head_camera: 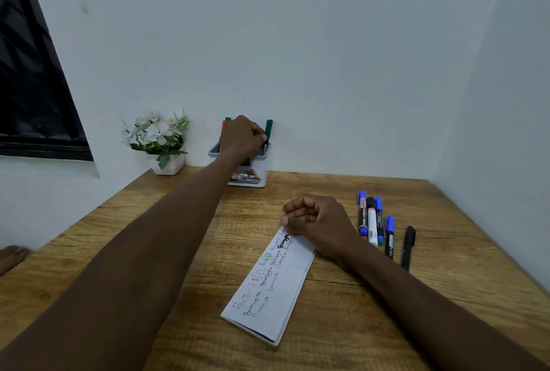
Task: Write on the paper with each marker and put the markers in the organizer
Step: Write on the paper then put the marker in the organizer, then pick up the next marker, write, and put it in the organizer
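Reaching to the back of the worktop [387,311], my left grip [242,136] sits over the white organizer [263,176], which stands against the wall. Its fingers are curled tight, and the fingertips pinch a green-capped marker [268,128] that stands slightly tilted in the organizer's right side, with the cap poking above my knuckles. Behind that hand, on the organizer's left side, a red cap [223,125] and a second green cap [228,118] show; I cannot tell which compartment they stand in, because my hand covers the opening.

My right grip [315,221] rests on the far end of the paper [276,296], fingers rolled into a fist around nothing, thumb lying against the sheet's edge. The paper is a long folded strip that runs diagonally toward me and carries lines of handwriting in red, green, blue and black.

Just to the right of that fist, five pens lie on the wood, roughly parallel. A blue-capped marker [362,212], a white-barrelled marker with a black cap [372,221] and another blue-capped one [379,215] touch side by side. A shorter blue-capped marker [389,235] lies just beside them, and a black pen [408,247] lies a little apart on the outside.

A small white pot of white flowers [166,166] stands left of the organizer, near a dark window [29,72].
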`<state>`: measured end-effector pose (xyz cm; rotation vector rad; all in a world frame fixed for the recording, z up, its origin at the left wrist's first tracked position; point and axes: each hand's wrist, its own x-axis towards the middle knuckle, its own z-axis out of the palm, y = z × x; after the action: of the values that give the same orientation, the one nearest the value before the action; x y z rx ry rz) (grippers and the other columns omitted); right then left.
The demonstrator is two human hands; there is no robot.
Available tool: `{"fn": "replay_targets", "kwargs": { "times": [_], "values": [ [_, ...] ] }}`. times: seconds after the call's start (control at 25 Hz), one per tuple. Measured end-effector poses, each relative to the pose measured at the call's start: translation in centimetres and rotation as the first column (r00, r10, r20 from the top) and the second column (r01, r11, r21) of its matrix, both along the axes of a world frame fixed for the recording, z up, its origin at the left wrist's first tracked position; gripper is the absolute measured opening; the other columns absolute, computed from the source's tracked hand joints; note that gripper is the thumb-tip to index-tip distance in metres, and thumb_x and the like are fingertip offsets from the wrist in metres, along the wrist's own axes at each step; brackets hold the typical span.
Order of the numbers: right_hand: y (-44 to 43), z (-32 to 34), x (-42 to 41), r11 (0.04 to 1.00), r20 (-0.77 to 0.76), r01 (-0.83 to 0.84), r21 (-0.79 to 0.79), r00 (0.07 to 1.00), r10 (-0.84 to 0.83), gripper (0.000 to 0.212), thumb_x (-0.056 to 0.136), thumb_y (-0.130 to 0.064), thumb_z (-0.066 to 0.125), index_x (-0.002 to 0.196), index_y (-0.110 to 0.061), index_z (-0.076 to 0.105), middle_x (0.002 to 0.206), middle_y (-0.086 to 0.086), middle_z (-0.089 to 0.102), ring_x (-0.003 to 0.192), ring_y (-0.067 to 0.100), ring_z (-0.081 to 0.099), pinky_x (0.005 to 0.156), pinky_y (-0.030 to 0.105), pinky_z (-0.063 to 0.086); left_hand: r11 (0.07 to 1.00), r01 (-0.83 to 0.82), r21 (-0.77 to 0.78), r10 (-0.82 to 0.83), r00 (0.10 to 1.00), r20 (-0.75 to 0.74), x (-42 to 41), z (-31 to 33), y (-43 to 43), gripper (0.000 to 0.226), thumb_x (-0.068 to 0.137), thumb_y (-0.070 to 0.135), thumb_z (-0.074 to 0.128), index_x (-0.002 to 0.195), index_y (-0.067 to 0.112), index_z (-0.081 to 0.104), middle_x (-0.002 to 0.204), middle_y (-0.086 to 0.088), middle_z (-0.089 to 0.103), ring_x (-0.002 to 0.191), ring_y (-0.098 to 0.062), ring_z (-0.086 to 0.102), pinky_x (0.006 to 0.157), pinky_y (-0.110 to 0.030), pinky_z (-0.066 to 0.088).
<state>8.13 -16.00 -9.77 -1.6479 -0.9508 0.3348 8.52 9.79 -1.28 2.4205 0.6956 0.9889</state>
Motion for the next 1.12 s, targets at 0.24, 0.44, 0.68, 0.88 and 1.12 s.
{"fn": "replay_targets", "kwargs": {
  "times": [0.24, 0.44, 0.68, 0.88, 1.12],
  "values": [
    [0.0, -0.1, 0.1, 1.0, -0.005, 0.0, 0.002, 1.0, 0.0, 0.021, 0.081, -0.009, 0.082, 0.101, -0.009, 0.075, 0.087, 0.006, 0.08, 0.082, 0.02, 0.078, 0.083, 0.04, 0.063, 0.999, -0.032, 0.0, 0.032, 0.999, 0.035, -0.2, -0.1, -0.3, 0.012, 0.087, 0.022, 0.075, 0.095, 0.019, 0.083, 0.094, 0.001, 0.08, 0.08, -0.01, 0.067, 0.071, -0.024, 0.045],
    [-0.1, 0.1, -0.2, 1.0, 0.008, 0.007, 0.009, 1.0, -0.007, 0.021, 0.08, -0.01, 0.084, 0.1, -0.009, 0.076, 0.087, 0.006, 0.08, 0.082, 0.019, 0.078, 0.082, 0.035, 0.063, 0.989, 0.047, 0.141, -0.065, 0.99, 0.122, -1.8, -1.0, -2.7, 0.014, 0.089, 0.026, 0.071, 0.093, 0.022, 0.083, 0.092, 0.006, 0.08, 0.082, -0.006, 0.07, 0.079, -0.025, 0.053],
    [-0.5, 0.6, -0.9, 0.995, 0.037, 0.033, 0.096, 0.999, -0.036, 0.013, 0.085, -0.003, 0.078, 0.097, -0.002, 0.076, 0.084, 0.013, 0.079, 0.077, 0.031, 0.077, 0.076, 0.039, 0.065, 0.923, 0.285, 0.26, -0.312, 0.948, 0.067, -3.9, -3.0, -8.6, 0.014, 0.088, 0.027, 0.075, 0.095, 0.019, 0.083, 0.093, 0.005, 0.081, 0.078, -0.002, 0.07, 0.085, -0.034, 0.059],
    [-0.5, 0.3, -0.9, 0.996, 0.342, 0.081, 0.044, 0.935, -0.091, 0.009, 0.081, -0.008, 0.078, 0.088, -0.012, 0.082, 0.079, -0.007, 0.078, 0.065, -0.001, 0.07, 0.063, 0.012, 0.051, 0.866, 0.439, 0.242, -0.449, 0.894, -0.014, -4.1, -3.2, -12.4, 0.015, 0.085, 0.027, 0.079, 0.096, 0.018, 0.083, 0.09, 0.002, 0.081, 0.078, -0.006, 0.073, 0.081, -0.033, 0.061],
    [-1.3, 0.9, -1.9, 0.994, 0.212, 0.059, -0.092, 0.977, -0.038, 0.012, 0.085, -0.016, 0.078, 0.096, -0.014, 0.073, 0.087, -0.014, 0.071, 0.077, -0.008, 0.063, 0.073, 0.004, 0.045, 0.678, 0.689, 0.255, -0.65, 0.725, -0.228, -3.3, -0.3, -17.6, 0.015, 0.084, 0.024, 0.082, 0.098, 0.017, 0.083, 0.093, 0.003, 0.081, 0.082, -0.003, 0.074, 0.088, -0.026, 0.057]
  ]
}}
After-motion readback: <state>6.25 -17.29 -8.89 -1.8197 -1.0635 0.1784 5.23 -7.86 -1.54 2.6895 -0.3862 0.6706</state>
